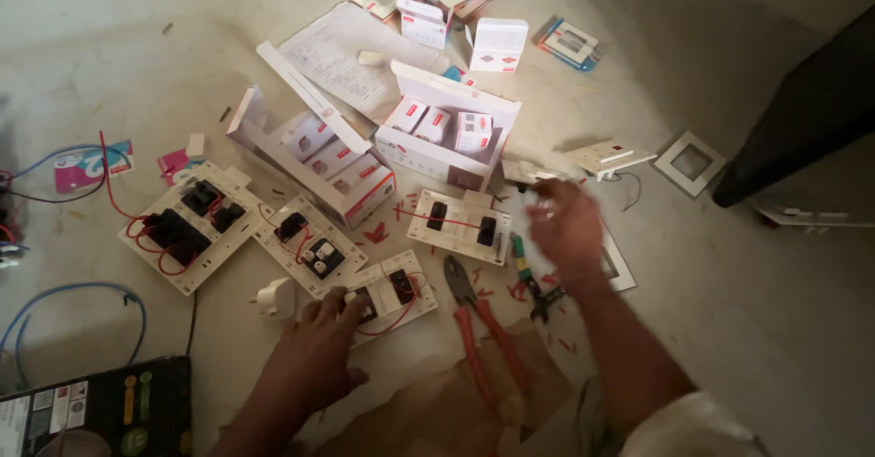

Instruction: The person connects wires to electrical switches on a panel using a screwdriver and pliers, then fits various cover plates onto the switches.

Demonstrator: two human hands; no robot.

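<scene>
White switch plates wired in red lie face-down on a concrete floor (729, 329). The left hand (314, 357) presses fingers onto the nearest switch plate (387, 293); the right hand (565, 225) pinches a small blurred part beside another plate (460, 226). Red-handled pliers (474, 320) lie between them. Loose red wire could snag a wrist and drag a plate aside.

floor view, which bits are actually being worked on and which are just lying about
In hand:
left hand on switch plate
right hand by second switch plate

Lying about:
pliers
white plug
open boxes
blue wire
</scene>
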